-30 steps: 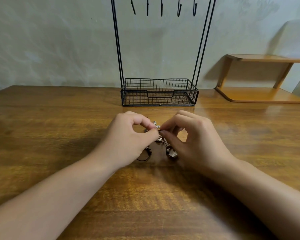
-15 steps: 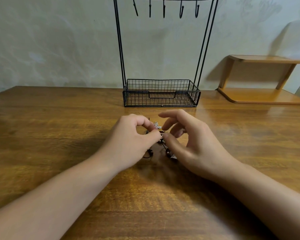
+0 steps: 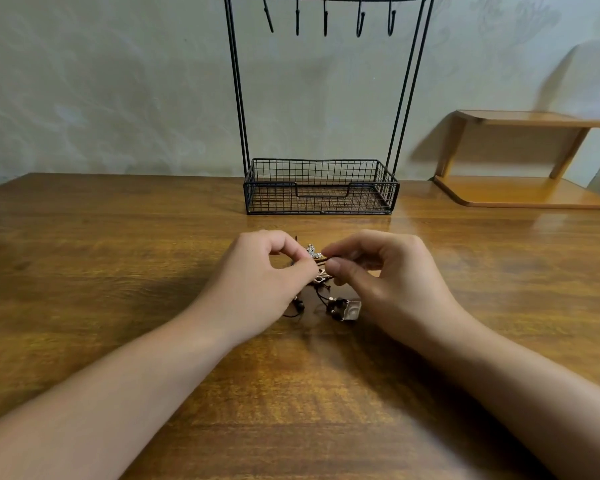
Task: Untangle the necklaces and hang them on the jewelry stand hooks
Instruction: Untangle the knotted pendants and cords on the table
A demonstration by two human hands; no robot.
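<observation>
Two bare forearms reach in from the near edge over the wooden table (image 3: pixel 118 271), meeting at its middle. The left hand (image 3: pixel 257 282) has its fingers curled, thumb and forefinger pinching the tangle of necklaces (image 3: pixel 321 289) at its upper end. The right hand (image 3: pixel 388 282) faces it, just beside, thumb and forefinger nipping a dark cord of the same tangle, the other fingers curled loosely behind. Between the two pinches a small sparkling pendant (image 3: pixel 312 251) sticks up. Below the fingertips the rest of the tangle hangs and lies on the table: dark cords, a few dark beads, and a pale square pendant (image 3: pixel 351 310) resting near the right palm. How many necklaces are knotted together cannot be told. Farther back stands the stand (image 3: pixel 239 98), a black wire frame with a mesh basket (image 3: pixel 321 187) at its foot, well apart from the hands. Five hooks (image 3: pixel 360 22) hang from its top bar, all bare. To the right, against the pale wall, sits a small wooden shelf (image 3: pixel 527 195).
</observation>
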